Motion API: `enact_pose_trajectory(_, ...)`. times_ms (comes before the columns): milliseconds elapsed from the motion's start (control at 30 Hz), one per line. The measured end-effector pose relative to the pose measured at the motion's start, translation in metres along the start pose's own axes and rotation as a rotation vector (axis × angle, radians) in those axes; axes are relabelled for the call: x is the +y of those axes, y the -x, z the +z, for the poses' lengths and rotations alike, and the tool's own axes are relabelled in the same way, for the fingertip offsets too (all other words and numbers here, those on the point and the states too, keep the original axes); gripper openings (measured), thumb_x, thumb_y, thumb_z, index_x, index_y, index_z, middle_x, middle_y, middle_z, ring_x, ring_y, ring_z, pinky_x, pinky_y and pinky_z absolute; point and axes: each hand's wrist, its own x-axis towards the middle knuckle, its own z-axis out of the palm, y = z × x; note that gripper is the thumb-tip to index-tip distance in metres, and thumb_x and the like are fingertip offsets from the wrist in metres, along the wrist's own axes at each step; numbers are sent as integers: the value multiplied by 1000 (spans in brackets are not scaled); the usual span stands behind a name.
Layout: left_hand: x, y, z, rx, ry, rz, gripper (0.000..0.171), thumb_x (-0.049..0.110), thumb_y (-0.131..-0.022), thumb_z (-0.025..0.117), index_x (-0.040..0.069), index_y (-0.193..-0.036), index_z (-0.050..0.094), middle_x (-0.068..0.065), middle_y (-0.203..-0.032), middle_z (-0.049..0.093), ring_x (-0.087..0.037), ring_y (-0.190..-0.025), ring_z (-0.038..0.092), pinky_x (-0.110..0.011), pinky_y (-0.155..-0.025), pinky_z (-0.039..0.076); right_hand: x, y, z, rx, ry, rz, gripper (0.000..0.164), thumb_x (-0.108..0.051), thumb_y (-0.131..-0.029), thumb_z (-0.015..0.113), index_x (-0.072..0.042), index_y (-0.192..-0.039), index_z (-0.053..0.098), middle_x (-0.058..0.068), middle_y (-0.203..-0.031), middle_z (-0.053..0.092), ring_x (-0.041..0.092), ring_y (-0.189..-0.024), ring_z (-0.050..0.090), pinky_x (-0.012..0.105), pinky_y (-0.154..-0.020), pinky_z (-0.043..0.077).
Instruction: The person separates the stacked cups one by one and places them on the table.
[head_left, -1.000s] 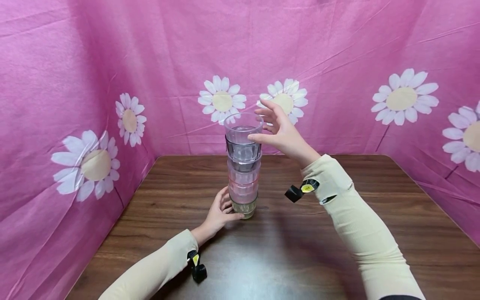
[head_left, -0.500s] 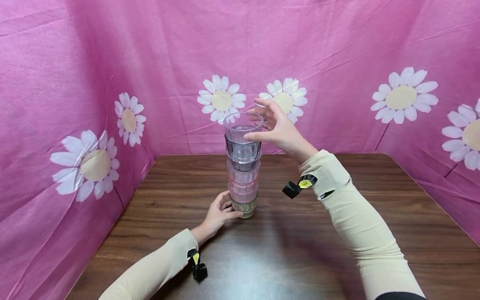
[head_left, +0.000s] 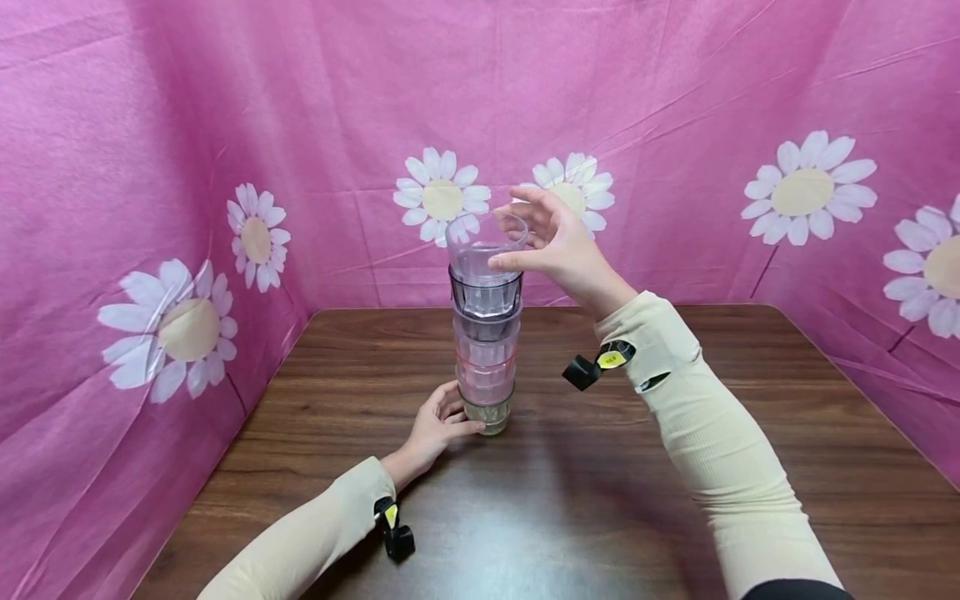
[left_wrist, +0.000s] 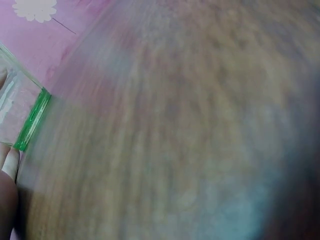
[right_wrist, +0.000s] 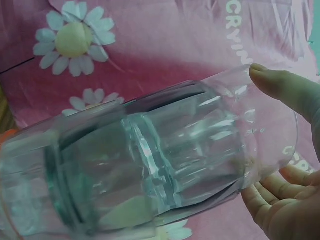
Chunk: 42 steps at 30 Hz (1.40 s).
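Note:
A tall stack of nested see-through cups stands upright on the table. On top is a clear cup (head_left: pixel 468 254), its rim gripped between the thumb and fingers of my right hand (head_left: pixel 566 246). Below it come a grey cup (head_left: pixel 486 298), a pinkish cup (head_left: pixel 486 377) and a greenish cup (head_left: pixel 489 415) at the bottom. My left hand (head_left: pixel 431 429) holds the greenish cup from the left, thumb in front. In the left wrist view, its green base (left_wrist: pixel 34 120) shows at the left edge. The right wrist view has the clear cup (right_wrist: pixel 272 125) sitting partly inside the grey one.
The stack stands on a brown wood-grain table (head_left: pixel 637 467). Pink cloth (head_left: pixel 660 83) printed with white daisies rises behind the table and along both sides.
My right hand has moved left onto the top cup's rim and closed on it. The clear cup now sits slightly higher out of the grey cup. My left hand stays almost still.

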Motion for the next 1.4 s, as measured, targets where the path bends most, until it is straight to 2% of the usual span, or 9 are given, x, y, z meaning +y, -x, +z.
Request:
enact_pose_trajectory(267, 0, 1, 0, 0, 11, -24, 72, -14, -75, 76, -7, -138, 42, -21, -138, 53, -34, -119, 56, -35, -95, 50, -10, -3, -4, 34, -66, -17, 83, 15, -72, 75, 1, -145, 39, 20, -137, 54, 33, -127, 49, 38, -108, 41)
enact_pose_trajectory(367, 0, 1, 0, 1, 6, -12, 71, -14, -75, 76, -7, -138, 43, -20, -137, 54, -32, -118, 57, -33, -94, 50, -14, -4, -6, 59, -102, -30, 79, 17, -73, 73, 0, -143, 42, 18, -135, 56, 32, -126, 50, 36, -104, 44)
enact_pose_trajectory(500, -1, 1, -1, -3, 1, 3, 71, -14, -75, 76, -8, -138, 42, -20, -136, 54, -30, -117, 58, -32, -94, 50, -21, -5, -9, 94, -169, -58, 74, 21, -73, 70, 1, -139, 45, 15, -128, 61, 26, -119, 54, 30, -92, 52)
enact_pose_trajectory(600, -2, 1, 0, -5, -6, 15, 71, -13, -75, 76, -9, -138, 42, -20, -136, 54, -28, -116, 58, -33, -94, 50, -25, -6, -11, 123, -205, -83, 71, 23, -72, 69, 2, -137, 48, 16, -127, 61, 26, -117, 55, 27, -85, 55)
enact_pose_trajectory(733, -3, 1, 0, 4, -7, 17, 71, -14, -75, 76, -9, -137, 43, -21, -136, 55, -29, -115, 59, -33, -94, 50, -31, -7, -15, 166, -232, -114, 69, 25, -71, 68, 3, -133, 50, 20, -128, 60, 29, -117, 56, 27, -85, 55)
enact_pose_trajectory(867, -3, 0, 0, 20, 7, -7, 70, -16, -75, 76, -8, -137, 44, -20, -135, 56, -30, -115, 59, -33, -94, 50, -34, -7, -22, 201, -263, -131, 65, 27, -70, 68, 2, -128, 54, 18, -124, 62, 30, -117, 56, 27, -84, 56)
enact_pose_trajectory(1200, -1, 0, -1, 22, 4, -12, 70, -16, -74, 76, -9, -136, 44, -20, -134, 57, -28, -113, 60, -31, -91, 52, -24, -8, -42, 276, -265, -129, 69, 31, -64, 70, 0, -125, 58, 18, -125, 62, 29, -123, 54, 26, -87, 55)
enact_pose_trajectory(1400, 0, -1, 0, 25, 22, -22, 71, -17, -74, 76, -9, -136, 44, -20, -134, 56, -33, -116, 59, -32, -92, 51, -11, -5, -55, 325, -287, -120, 68, 34, -63, 68, 1, -122, 59, 14, -122, 65, 31, -123, 53, 27, -86, 56)
